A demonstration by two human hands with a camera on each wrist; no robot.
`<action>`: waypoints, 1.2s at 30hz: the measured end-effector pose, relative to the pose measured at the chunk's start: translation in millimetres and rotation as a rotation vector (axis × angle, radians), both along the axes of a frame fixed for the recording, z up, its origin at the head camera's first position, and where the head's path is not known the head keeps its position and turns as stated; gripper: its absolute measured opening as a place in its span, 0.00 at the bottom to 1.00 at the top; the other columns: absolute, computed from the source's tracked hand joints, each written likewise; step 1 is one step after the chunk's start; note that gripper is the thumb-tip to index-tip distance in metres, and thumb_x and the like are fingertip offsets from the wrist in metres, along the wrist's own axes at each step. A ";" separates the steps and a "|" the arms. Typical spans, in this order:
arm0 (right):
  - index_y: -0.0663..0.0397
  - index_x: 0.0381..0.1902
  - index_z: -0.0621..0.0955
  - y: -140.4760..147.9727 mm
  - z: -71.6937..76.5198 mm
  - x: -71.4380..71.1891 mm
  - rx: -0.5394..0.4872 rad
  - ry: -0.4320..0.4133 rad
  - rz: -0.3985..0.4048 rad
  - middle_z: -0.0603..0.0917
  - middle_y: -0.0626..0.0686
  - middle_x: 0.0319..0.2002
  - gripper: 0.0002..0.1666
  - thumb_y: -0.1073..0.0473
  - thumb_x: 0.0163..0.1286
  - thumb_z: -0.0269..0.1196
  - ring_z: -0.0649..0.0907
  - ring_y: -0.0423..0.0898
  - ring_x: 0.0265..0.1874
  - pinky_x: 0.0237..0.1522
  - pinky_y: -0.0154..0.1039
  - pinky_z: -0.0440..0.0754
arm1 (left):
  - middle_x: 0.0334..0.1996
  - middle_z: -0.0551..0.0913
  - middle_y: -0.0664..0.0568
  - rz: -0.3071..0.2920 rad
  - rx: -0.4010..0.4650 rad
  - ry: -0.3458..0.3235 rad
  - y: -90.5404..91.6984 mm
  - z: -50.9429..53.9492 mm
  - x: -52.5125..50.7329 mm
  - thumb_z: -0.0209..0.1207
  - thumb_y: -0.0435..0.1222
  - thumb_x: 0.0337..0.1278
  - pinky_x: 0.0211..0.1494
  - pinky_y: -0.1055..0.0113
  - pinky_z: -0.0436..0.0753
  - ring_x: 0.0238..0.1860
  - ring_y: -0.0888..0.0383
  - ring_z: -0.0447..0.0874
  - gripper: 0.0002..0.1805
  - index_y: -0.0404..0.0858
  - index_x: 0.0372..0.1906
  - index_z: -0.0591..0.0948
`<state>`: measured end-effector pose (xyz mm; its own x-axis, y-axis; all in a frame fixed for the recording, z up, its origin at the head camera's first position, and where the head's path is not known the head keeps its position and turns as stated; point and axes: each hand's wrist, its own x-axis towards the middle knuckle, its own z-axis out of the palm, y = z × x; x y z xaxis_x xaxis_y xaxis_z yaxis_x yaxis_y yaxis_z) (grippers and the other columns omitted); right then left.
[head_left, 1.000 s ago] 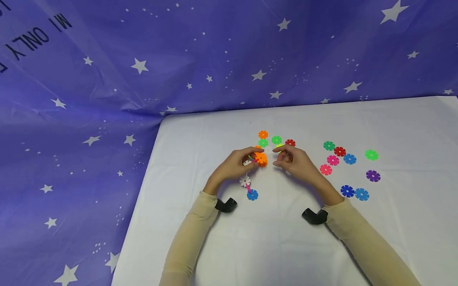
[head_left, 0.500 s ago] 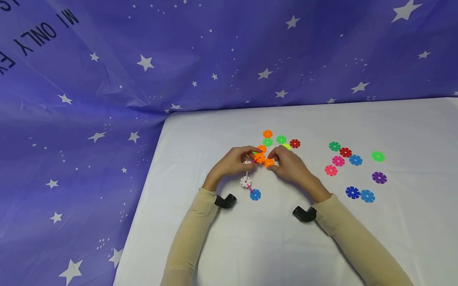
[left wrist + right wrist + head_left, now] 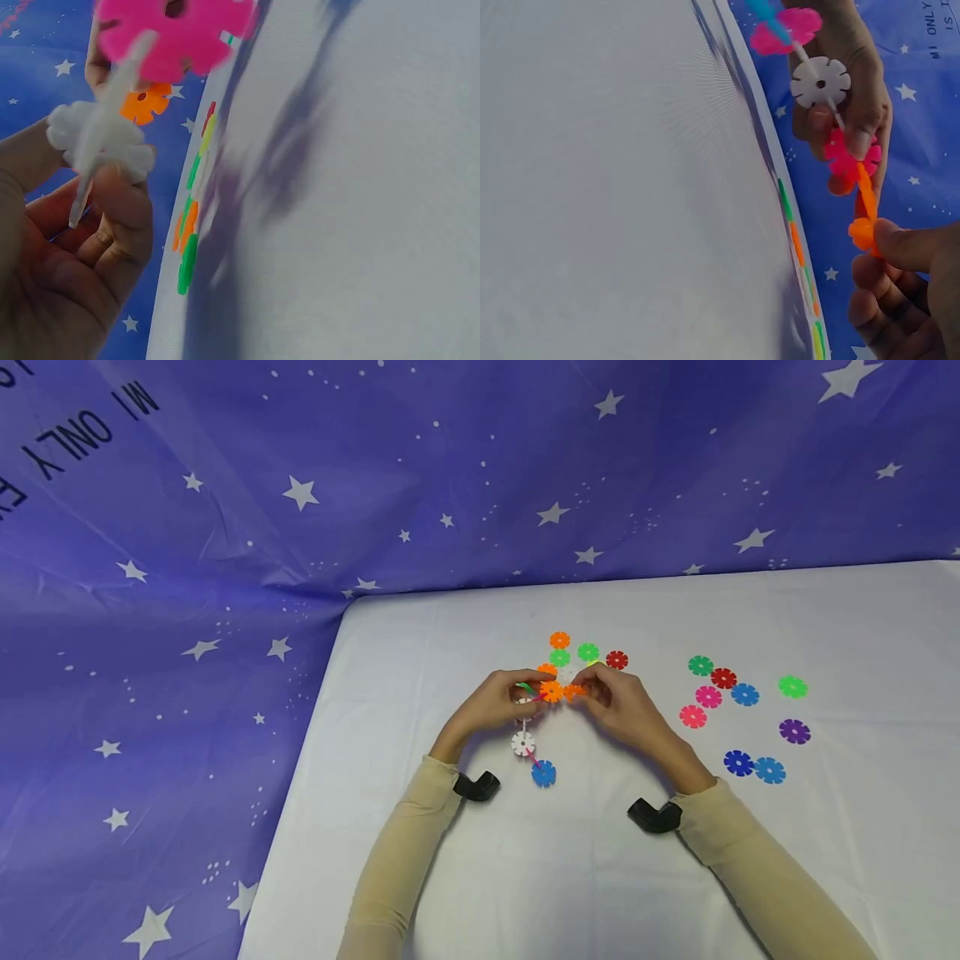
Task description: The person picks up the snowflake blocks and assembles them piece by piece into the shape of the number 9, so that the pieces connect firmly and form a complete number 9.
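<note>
Single orange disc (image 3: 573, 692) at the end of a chain of discs (image 3: 522, 744).
My right hand (image 3: 624, 702) pinches this disc just right of the chain's orange end disc (image 3: 551, 692); whether they interlock, I cannot tell. My left hand (image 3: 489, 702) pinches the chain, whose long axis runs toward me.

Black bent pieces (image 3: 477, 787) adjoin plain beige sleeves (image 3: 405, 852).

Hands: two were present, left hand (image 3: 489, 703) and right hand (image 3: 628, 706).
Black wrist pieces (image 3: 477, 787): two were worn.
Held orange discs (image 3: 551, 692): two were counted.
Held pink discs (image 3: 786, 30): two showed.
Loose discs, right side: nine lay flat, namely three blue discs (image 3: 746, 694), two pink discs (image 3: 708, 697), two green discs (image 3: 792, 687), one red disc (image 3: 723, 678), one purple disc (image 3: 795, 732).
</note>
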<state>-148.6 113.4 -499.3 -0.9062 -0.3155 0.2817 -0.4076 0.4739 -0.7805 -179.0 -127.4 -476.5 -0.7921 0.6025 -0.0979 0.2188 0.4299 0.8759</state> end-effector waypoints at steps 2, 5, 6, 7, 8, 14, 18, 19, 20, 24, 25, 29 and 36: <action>0.56 0.41 0.81 -0.4 2.2 0.4 -0.016 0.020 0.006 0.82 0.50 0.29 0.14 0.69 0.58 0.71 0.77 0.42 0.27 0.31 0.29 0.76 | 0.50 0.83 0.45 0.009 0.024 -0.029 -1.3 0.6 0.1 0.64 0.31 0.59 0.30 0.73 0.75 0.31 0.61 0.82 0.24 0.41 0.61 0.79; 0.57 0.41 0.81 -0.7 4.1 1.0 -0.034 0.045 0.011 0.84 0.51 0.30 0.15 0.71 0.57 0.71 0.78 0.41 0.27 0.33 0.28 0.78 | 0.52 0.83 0.45 0.019 0.047 -0.060 -2.5 2.4 0.2 0.64 0.31 0.60 0.27 0.73 0.72 0.29 0.60 0.83 0.23 0.41 0.61 0.79; 0.57 0.41 0.81 -0.6 4.5 1.3 -0.040 0.053 0.012 0.84 0.51 0.30 0.15 0.71 0.57 0.71 0.78 0.41 0.27 0.33 0.28 0.78 | 0.52 0.83 0.44 0.016 0.051 -0.065 -2.4 2.7 0.1 0.63 0.31 0.60 0.27 0.73 0.73 0.30 0.60 0.83 0.23 0.40 0.61 0.79; 0.58 0.41 0.81 -0.3 4.8 1.7 -0.047 0.063 0.014 0.84 0.52 0.31 0.15 0.72 0.56 0.70 0.78 0.41 0.27 0.33 0.28 0.78 | 0.52 0.82 0.44 0.010 0.053 -0.068 -2.0 3.0 0.2 0.63 0.31 0.60 0.27 0.73 0.73 0.30 0.59 0.83 0.23 0.40 0.61 0.79; 0.58 0.41 0.81 0.0 5.1 2.0 -0.054 0.072 0.016 0.85 0.52 0.31 0.15 0.73 0.56 0.70 0.78 0.41 0.27 0.33 0.28 0.78 | 0.52 0.82 0.43 0.001 0.059 -0.074 -1.4 3.4 0.2 0.63 0.30 0.60 0.28 0.73 0.74 0.31 0.59 0.84 0.23 0.39 0.62 0.78; 0.58 0.39 0.81 -0.1 5.7 2.8 -0.088 0.138 0.036 0.85 0.51 0.33 0.14 0.74 0.56 0.70 0.79 0.39 0.27 0.34 0.25 0.79 | 0.54 0.82 0.41 -0.033 0.088 -0.102 3.2 4.7 1.5 0.62 0.29 0.61 0.29 0.74 0.74 0.30 0.60 0.85 0.24 0.36 0.62 0.77; 0.57 0.37 0.83 -1.7 6.6 3.4 -0.117 0.178 0.050 0.84 0.50 0.33 0.14 0.74 0.55 0.70 0.81 0.40 0.28 0.35 0.22 0.78 | 0.54 0.83 0.41 -0.018 0.101 -0.109 4.0 4.3 2.9 0.62 0.29 0.60 0.23 0.74 0.66 0.22 0.65 0.77 0.23 0.36 0.61 0.78; 0.58 0.37 0.83 -2.3 6.7 3.5 -0.126 0.189 0.052 0.84 0.50 0.33 0.14 0.75 0.55 0.71 0.81 0.40 0.28 0.35 0.22 0.78 | 0.54 0.83 0.41 -0.013 0.104 -0.110 4.1 4.1 3.2 0.62 0.29 0.60 0.22 0.74 0.65 0.21 0.65 0.75 0.23 0.36 0.61 0.79; 0.58 0.37 0.83 -2.8 7.1 3.8 -0.137 0.198 0.053 0.84 0.50 0.32 0.14 0.75 0.54 0.71 0.81 0.40 0.28 0.35 0.21 0.78 | 0.54 0.83 0.41 -0.008 0.107 -0.110 4.1 3.9 3.6 0.62 0.29 0.60 0.22 0.73 0.64 0.20 0.65 0.73 0.23 0.36 0.61 0.79; 0.60 0.35 0.84 -5.6 7.4 4.7 -0.166 0.228 0.051 0.84 0.51 0.31 0.13 0.77 0.53 0.71 0.81 0.42 0.27 0.36 0.20 0.78 | 0.54 0.83 0.42 0.014 0.125 -0.092 5.3 3.3 5.0 0.63 0.29 0.60 0.21 0.73 0.62 0.19 0.65 0.71 0.21 0.36 0.60 0.80; 0.61 0.35 0.84 -6.1 7.3 4.9 -0.165 0.235 0.051 0.84 0.52 0.30 0.13 0.77 0.53 0.70 0.82 0.42 0.28 0.36 0.20 0.78 | 0.53 0.83 0.41 0.019 0.132 -0.086 6.0 3.1 5.4 0.63 0.29 0.59 0.21 0.73 0.62 0.20 0.65 0.72 0.21 0.36 0.59 0.80; 0.60 0.33 0.83 -7.0 7.0 5.3 -0.134 0.257 0.053 0.83 0.54 0.30 0.13 0.79 0.53 0.70 0.82 0.43 0.28 0.37 0.19 0.76 | 0.50 0.84 0.41 0.024 0.134 -0.031 9.5 1.2 6.5 0.64 0.29 0.59 0.22 0.74 0.66 0.21 0.65 0.74 0.21 0.34 0.59 0.80; 0.59 0.35 0.82 -3.5 6.1 4.6 -0.143 0.200 0.064 0.83 0.50 0.32 0.14 0.78 0.53 0.70 0.82 0.42 0.29 0.36 0.22 0.78 | 0.50 0.81 0.43 -0.009 0.088 -0.017 14.5 1.2 8.7 0.65 0.30 0.58 0.21 0.71 0.74 0.22 0.62 0.76 0.23 0.38 0.60 0.79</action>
<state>-144.0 109.8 -493.3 -0.8077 -0.3143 0.4989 -0.5860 0.3331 -0.7387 -170.3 -112.9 -475.3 -0.7854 0.6162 -0.0580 0.2067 0.3494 0.9139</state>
